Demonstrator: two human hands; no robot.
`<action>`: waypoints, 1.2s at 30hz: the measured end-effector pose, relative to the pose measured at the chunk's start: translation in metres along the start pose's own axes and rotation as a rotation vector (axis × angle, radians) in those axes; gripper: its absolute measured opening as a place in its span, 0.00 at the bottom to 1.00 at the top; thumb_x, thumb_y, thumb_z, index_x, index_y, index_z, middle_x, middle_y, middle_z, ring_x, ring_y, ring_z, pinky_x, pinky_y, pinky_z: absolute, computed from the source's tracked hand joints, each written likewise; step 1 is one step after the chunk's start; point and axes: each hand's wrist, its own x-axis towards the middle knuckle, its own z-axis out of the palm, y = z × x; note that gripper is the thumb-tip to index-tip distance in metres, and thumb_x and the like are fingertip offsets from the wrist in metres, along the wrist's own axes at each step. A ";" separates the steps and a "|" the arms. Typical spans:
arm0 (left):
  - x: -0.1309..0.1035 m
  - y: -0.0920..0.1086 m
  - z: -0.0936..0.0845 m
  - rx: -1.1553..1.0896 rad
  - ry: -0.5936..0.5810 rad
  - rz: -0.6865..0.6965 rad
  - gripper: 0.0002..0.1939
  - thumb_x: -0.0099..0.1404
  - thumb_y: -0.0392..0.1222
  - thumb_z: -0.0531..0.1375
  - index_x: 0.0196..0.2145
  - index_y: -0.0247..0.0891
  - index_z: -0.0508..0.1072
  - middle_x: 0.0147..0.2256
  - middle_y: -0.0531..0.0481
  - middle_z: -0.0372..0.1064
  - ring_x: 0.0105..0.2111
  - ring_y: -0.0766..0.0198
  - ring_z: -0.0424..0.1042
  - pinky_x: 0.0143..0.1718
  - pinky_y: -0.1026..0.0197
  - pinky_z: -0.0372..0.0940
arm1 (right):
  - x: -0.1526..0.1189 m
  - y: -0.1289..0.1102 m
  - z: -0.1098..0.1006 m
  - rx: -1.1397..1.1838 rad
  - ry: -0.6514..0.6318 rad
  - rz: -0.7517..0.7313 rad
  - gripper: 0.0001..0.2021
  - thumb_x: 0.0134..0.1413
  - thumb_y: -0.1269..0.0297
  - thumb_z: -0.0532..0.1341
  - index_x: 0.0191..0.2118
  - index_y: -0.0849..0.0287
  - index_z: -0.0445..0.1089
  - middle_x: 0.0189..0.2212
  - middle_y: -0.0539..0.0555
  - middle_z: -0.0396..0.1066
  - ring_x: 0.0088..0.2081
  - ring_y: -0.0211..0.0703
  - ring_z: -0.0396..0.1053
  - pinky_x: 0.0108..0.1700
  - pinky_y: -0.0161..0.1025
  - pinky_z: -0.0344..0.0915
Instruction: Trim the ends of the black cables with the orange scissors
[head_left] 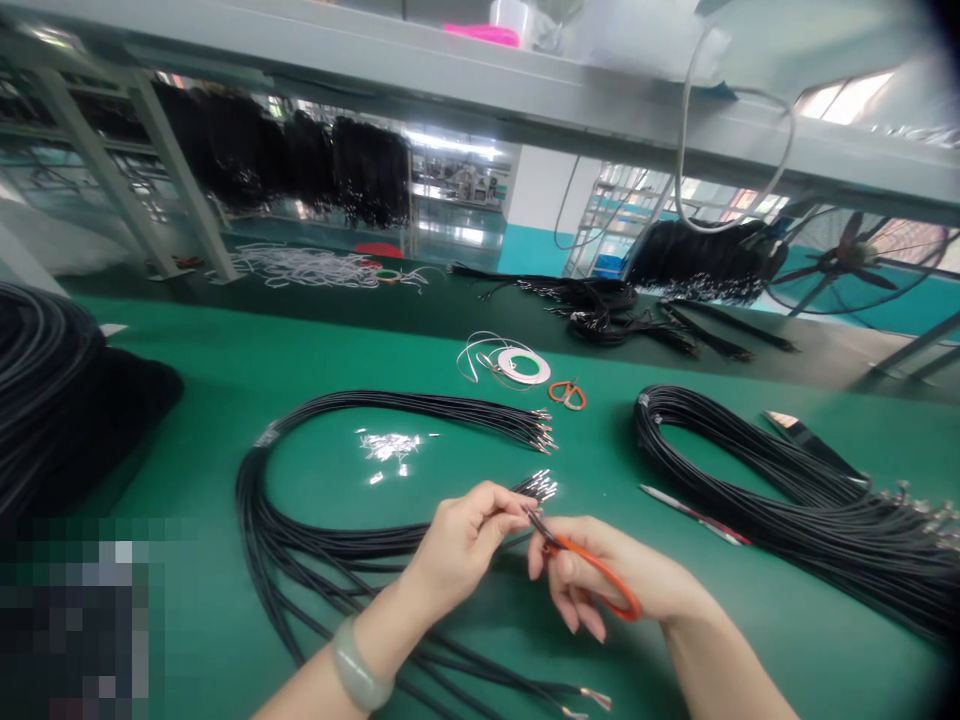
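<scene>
The left hand [469, 535] is closed in a pinch, thumb against forefinger, on the end of one of the black cables [352, 541]; the fingers hide most of that end. The right hand [630, 550] is half curled around orange scissors [600, 568], its lower fingers loose, the blades reaching left to the left hand's fingertips. How far the blades stand apart I cannot tell. A bracelet [360, 665] rings the left wrist.

The cables bend round at the left of the green tabletop [187, 340], taped at the bend, with one set of ends on the far side and another beside the left hand. A few more ends lie near, below the hands, their thin wires showing. White scraps [390, 445] sit inside the bend. Farther off are a white coil [525, 366] and, just right of it, orange snips [567, 395]. To the right, a pen [694, 512] lies beside a second bundle [720, 480], looped and taped at its left end
</scene>
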 end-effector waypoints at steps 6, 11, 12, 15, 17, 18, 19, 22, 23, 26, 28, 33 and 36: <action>-0.002 -0.001 0.000 0.059 -0.004 0.047 0.07 0.67 0.35 0.55 0.33 0.38 0.72 0.40 0.49 0.77 0.43 0.62 0.75 0.46 0.62 0.68 | 0.004 -0.003 0.003 0.002 0.012 0.002 0.18 0.58 0.48 0.58 0.39 0.60 0.64 0.20 0.48 0.69 0.15 0.31 0.61 0.18 0.26 0.56; -0.003 -0.002 -0.001 0.088 -0.006 0.067 0.07 0.68 0.35 0.54 0.33 0.38 0.71 0.40 0.48 0.76 0.43 0.62 0.75 0.45 0.63 0.67 | 0.006 -0.003 0.001 -0.015 -0.011 -0.043 0.16 0.57 0.50 0.58 0.39 0.60 0.64 0.20 0.47 0.69 0.15 0.30 0.59 0.19 0.26 0.55; -0.003 -0.002 -0.001 0.093 -0.013 0.064 0.07 0.68 0.35 0.54 0.33 0.38 0.71 0.41 0.48 0.76 0.43 0.62 0.75 0.45 0.63 0.67 | 0.007 -0.002 0.000 -0.009 -0.015 -0.036 0.15 0.56 0.51 0.58 0.39 0.60 0.64 0.20 0.47 0.69 0.15 0.30 0.59 0.18 0.26 0.55; -0.004 -0.001 0.001 0.090 -0.029 0.053 0.07 0.67 0.35 0.54 0.33 0.39 0.71 0.40 0.48 0.76 0.42 0.62 0.75 0.45 0.62 0.67 | 0.008 0.002 -0.001 0.015 0.007 0.016 0.10 0.54 0.58 0.57 0.37 0.60 0.65 0.18 0.47 0.69 0.13 0.29 0.57 0.16 0.25 0.52; -0.003 0.000 0.001 0.056 -0.042 0.037 0.06 0.67 0.36 0.55 0.33 0.39 0.71 0.39 0.48 0.77 0.43 0.60 0.75 0.45 0.62 0.67 | 0.007 0.003 -0.002 0.017 0.035 0.043 0.07 0.51 0.62 0.57 0.34 0.60 0.65 0.15 0.46 0.69 0.11 0.29 0.55 0.14 0.25 0.49; -0.002 0.000 0.000 0.036 -0.049 0.023 0.06 0.66 0.37 0.56 0.33 0.39 0.72 0.37 0.48 0.77 0.45 0.59 0.75 0.45 0.62 0.67 | 0.006 0.004 -0.003 0.018 0.044 0.045 0.06 0.50 0.63 0.57 0.33 0.60 0.65 0.14 0.46 0.68 0.10 0.29 0.53 0.13 0.25 0.48; 0.000 0.000 -0.005 0.031 -0.046 0.008 0.06 0.66 0.38 0.56 0.32 0.39 0.72 0.36 0.48 0.77 0.47 0.58 0.74 0.45 0.61 0.67 | 0.004 0.004 -0.004 0.022 0.053 0.036 0.06 0.49 0.63 0.57 0.33 0.60 0.66 0.14 0.46 0.68 0.10 0.28 0.52 0.12 0.25 0.46; 0.011 -0.002 -0.032 0.261 0.113 -0.040 0.06 0.64 0.40 0.59 0.30 0.40 0.75 0.40 0.48 0.77 0.49 0.57 0.72 0.47 0.60 0.66 | -0.002 0.002 -0.008 0.028 0.144 -0.063 0.11 0.52 0.57 0.59 0.34 0.60 0.66 0.14 0.47 0.68 0.09 0.27 0.49 0.13 0.26 0.43; 0.014 -0.004 -0.046 0.437 0.228 -0.063 0.06 0.62 0.40 0.60 0.29 0.40 0.76 0.42 0.48 0.76 0.46 0.57 0.73 0.47 0.59 0.66 | -0.003 0.002 -0.010 0.021 0.219 -0.126 0.13 0.54 0.53 0.59 0.35 0.60 0.66 0.14 0.47 0.68 0.09 0.28 0.48 0.13 0.27 0.43; 0.020 -0.014 -0.086 0.770 0.441 -0.228 0.05 0.60 0.40 0.62 0.29 0.41 0.79 0.38 0.47 0.76 0.43 0.52 0.71 0.46 0.53 0.64 | 0.000 0.003 -0.015 -0.038 0.546 -0.298 0.17 0.57 0.48 0.58 0.38 0.59 0.67 0.15 0.47 0.68 0.10 0.30 0.54 0.14 0.29 0.48; 0.019 -0.021 -0.105 0.823 0.474 -0.294 0.07 0.60 0.39 0.61 0.30 0.42 0.80 0.37 0.46 0.77 0.43 0.49 0.70 0.45 0.52 0.64 | 0.004 0.003 -0.014 -0.104 0.760 -0.344 0.16 0.56 0.50 0.61 0.40 0.58 0.67 0.18 0.49 0.71 0.15 0.36 0.63 0.18 0.32 0.59; 0.015 -0.027 -0.122 0.840 0.435 -0.332 0.11 0.63 0.38 0.57 0.36 0.43 0.81 0.37 0.45 0.78 0.42 0.52 0.72 0.44 0.57 0.63 | 0.016 0.003 0.008 -0.424 0.888 -0.496 0.08 0.51 0.63 0.67 0.38 0.55 0.73 0.35 0.56 0.78 0.36 0.50 0.75 0.40 0.44 0.69; 0.015 -0.024 -0.125 0.819 0.404 -0.339 0.14 0.65 0.45 0.56 0.33 0.40 0.81 0.35 0.43 0.78 0.40 0.52 0.74 0.43 0.57 0.64 | 0.023 0.001 0.025 -0.652 0.600 -0.548 0.11 0.54 0.73 0.60 0.40 0.51 0.75 0.41 0.54 0.78 0.38 0.46 0.75 0.41 0.41 0.68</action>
